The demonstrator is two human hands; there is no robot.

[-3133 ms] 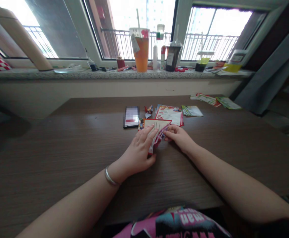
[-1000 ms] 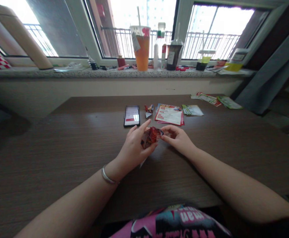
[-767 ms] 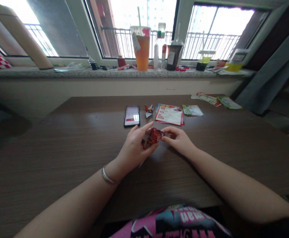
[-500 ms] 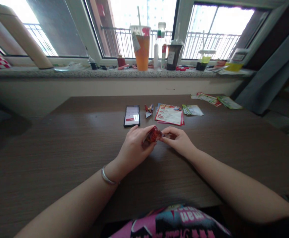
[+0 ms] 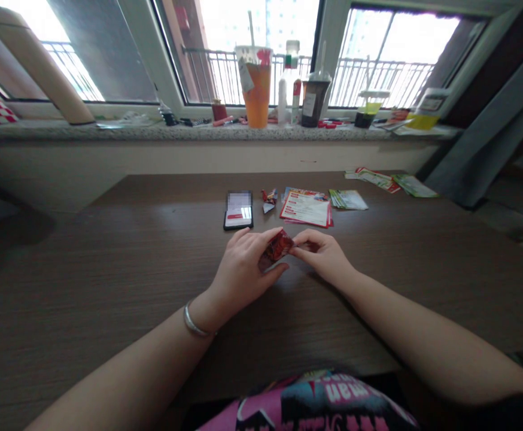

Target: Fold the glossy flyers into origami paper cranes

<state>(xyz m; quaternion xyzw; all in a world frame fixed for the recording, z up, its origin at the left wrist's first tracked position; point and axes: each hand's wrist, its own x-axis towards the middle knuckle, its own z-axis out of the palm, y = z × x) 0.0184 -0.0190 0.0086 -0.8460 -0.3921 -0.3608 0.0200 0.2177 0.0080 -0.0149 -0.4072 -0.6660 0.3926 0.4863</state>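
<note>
A small folded piece of red printed paper (image 5: 277, 248) is held between both hands just above the brown wooden table (image 5: 109, 263). My left hand (image 5: 242, 269), with a silver bangle at the wrist, curls round its left side. My right hand (image 5: 322, 254) pinches its right corner with fingertips together. Most of the paper is hidden by my fingers.
Behind my hands lie a phone (image 5: 239, 211), a small folded paper shape (image 5: 269, 200), a stack of red leaflets (image 5: 306, 209) and green leaflets (image 5: 347, 199). More leaflets (image 5: 389, 181) lie at the far right. Drink cups (image 5: 257, 87) and bottles stand on the windowsill.
A flat leaflet pressed on the table 3 seconds ago is now a small folded piece lifted between both hands. Over the last second my fingers closed tighter round it.
</note>
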